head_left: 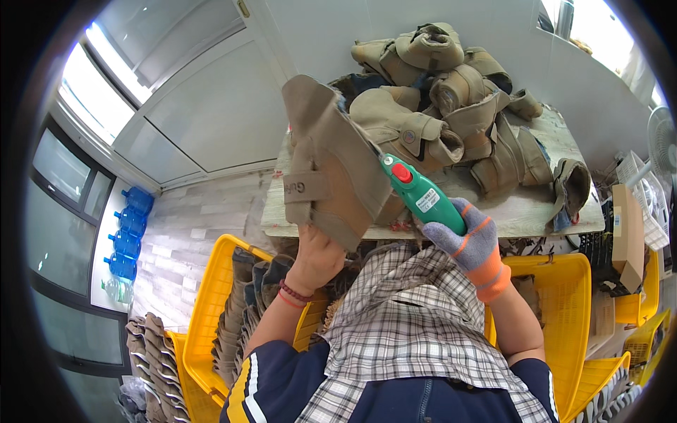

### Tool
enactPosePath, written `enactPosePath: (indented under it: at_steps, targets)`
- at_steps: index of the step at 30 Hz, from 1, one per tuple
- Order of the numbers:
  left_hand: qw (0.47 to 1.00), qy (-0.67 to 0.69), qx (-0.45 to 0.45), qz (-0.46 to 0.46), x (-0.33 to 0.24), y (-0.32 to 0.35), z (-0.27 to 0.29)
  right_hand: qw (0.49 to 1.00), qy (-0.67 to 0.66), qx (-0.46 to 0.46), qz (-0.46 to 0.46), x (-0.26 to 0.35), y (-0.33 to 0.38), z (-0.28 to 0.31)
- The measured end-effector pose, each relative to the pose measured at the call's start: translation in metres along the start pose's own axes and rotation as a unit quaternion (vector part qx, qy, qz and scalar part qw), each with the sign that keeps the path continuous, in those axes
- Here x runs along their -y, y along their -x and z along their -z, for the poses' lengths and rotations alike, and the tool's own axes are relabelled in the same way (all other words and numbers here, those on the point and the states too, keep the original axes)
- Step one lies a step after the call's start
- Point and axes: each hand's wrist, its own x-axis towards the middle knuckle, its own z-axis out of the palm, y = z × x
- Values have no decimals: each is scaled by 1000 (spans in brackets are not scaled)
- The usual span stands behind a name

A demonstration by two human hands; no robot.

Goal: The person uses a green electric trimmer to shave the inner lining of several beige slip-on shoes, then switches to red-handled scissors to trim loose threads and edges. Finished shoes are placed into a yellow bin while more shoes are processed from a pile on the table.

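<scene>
Up in front of me is a tan suede boot upper (352,169) with a strap across it, held by my bare left hand (319,259). That hand closes round the lower end, and the boot hides some of its fingers. My right hand (471,243), in a grey and orange glove, is wrapped round a green handheld power tool (434,204) with a red button. The tool's thin metal tip lies along the right edge of the boot upper; whether it touches cannot be made out. Behind them, a pile of similar tan boot uppers (458,92) lies on the worn table (310,218).
Left of my lap stands a yellow basket (211,310) holding stacked boot pieces; another yellow basket (564,310) is at my right. Blue water jugs (127,243) line the left wall. A cardboard box (626,236) and a fan (663,141) are at the far right.
</scene>
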Motion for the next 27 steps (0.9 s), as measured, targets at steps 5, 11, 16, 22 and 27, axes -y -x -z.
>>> enactPosePath:
  at_steps: [5,11,16,22,27]
  targets:
    - [998,10,52,-42,-14,6,-4,999,-8,-7,-36,1,-5,3]
    - [999,-15,-17,31,5,4,-2,996,20,-88,-16,-21,4,18]
    - [984,-66,-161,42,31,-50,-12,968,132,-212,-25,-65,28,57]
    - [982,-66,-171,-36,60,-164,-49,897,179,-353,-195,-124,30,125]
    - [993,14,-98,-58,96,-244,-114,866,200,-429,-161,-134,4,175]
